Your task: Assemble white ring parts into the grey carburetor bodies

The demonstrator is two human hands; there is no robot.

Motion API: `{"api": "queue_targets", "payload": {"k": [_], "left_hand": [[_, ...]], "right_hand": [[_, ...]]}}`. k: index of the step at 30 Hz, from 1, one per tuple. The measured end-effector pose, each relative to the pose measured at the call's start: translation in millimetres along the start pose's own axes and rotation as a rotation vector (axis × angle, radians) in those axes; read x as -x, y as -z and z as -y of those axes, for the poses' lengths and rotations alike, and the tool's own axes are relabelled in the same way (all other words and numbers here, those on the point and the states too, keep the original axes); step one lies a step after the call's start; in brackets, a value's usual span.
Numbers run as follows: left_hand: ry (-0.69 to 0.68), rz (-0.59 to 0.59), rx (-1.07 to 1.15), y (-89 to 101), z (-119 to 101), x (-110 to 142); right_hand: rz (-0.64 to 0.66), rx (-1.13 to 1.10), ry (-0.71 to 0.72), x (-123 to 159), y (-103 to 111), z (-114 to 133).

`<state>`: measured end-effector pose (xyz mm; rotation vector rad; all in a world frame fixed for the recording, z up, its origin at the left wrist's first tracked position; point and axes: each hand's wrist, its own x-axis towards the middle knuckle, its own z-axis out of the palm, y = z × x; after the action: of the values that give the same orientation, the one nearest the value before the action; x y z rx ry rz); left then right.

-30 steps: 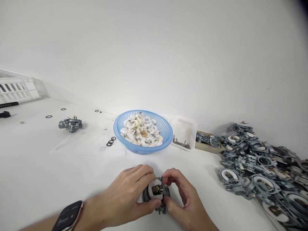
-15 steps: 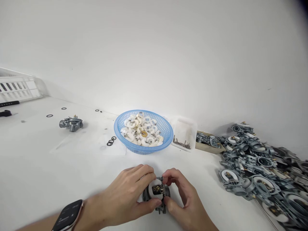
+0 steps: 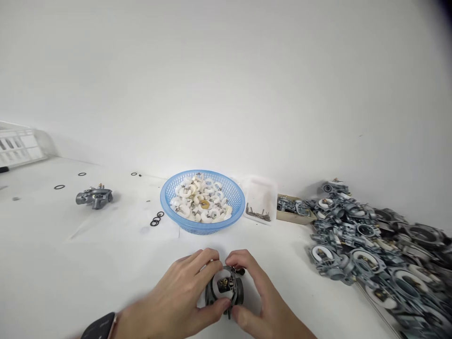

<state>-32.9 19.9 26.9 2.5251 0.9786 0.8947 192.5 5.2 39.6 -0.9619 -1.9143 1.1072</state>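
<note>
A grey metal carburetor (image 3: 240,290) sits low in the middle of the head view, its open face turned up. Inside that face lies a white plastic float (image 3: 218,278) around brass parts. My left hand (image 3: 189,292) grips the carburetor's left side, fingers at the far edge and thumb tip on the near edge by the float. Around the right side curves my right hand (image 3: 263,299), index finger at the far edge and thumb at the near edge. The fingers partly hide the carburetor's rim.
Beyond my hands stands a blue basket (image 3: 165,209) of white floats. Right of it are a clear tray (image 3: 259,193) of small metal pins, a carton (image 3: 294,217) of metal parts and a carburetor pile (image 3: 367,254). Leftward lie another carburetor (image 3: 94,196), black O-rings (image 3: 154,222) and a white crate (image 3: 24,148).
The camera view has shifted, so the surroundings sit further left and mostly lower. My right index finger has moved in along the carburetor's far edge. Both hands stay on the carburetor.
</note>
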Motion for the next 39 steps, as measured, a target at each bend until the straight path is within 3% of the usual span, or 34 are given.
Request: {"api": "queue_targets", "payload": {"k": [6, 14, 20, 39], "left_hand": [[-0.072, -0.064, -0.078, -1.5, 3, 6], [-0.173, -0.106, -0.024, 4.0, 8, 5], [-0.268, -0.223, -0.087, 1.9, 10, 1], [-0.294, -0.252, -0.164, -15.0, 17, 0]], "right_hand": [[0.058, 0.044, 0.047, 0, 0, 6], [-0.003, 0.209, 0.056, -4, -6, 1], [0.016, 0.331, 0.038, -6, -3, 0], [0.285, 0.658, -0.075, -29, 6, 62]]}}
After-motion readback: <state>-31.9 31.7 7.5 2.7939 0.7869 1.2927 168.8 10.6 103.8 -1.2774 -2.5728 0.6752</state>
